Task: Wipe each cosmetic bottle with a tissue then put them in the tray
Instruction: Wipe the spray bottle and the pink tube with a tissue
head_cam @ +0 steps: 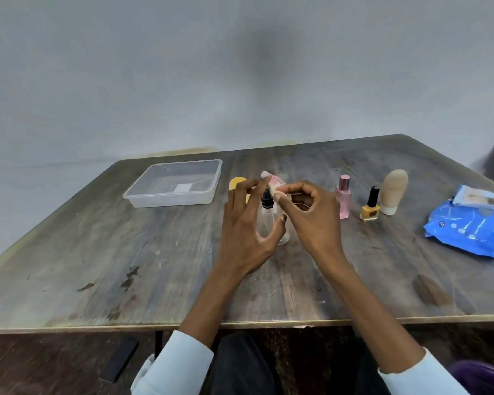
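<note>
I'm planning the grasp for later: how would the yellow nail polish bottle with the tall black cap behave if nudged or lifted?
The nail polish bottle looks rigid and probably glass, so fragile if dropped. Its squat base suggests sliding before tipping, though the tall cap raises that risk. Likely light.

Your way to tray point(143, 195): bare worktop point(126, 252) open on left. Yellow-capped item point(237, 183) stands between hands and tray. Right: pink bottle point(343, 198), nail polish point(370, 206), beige tube point(392, 192) form row; blue pack point(468, 229) beyond.
</note>
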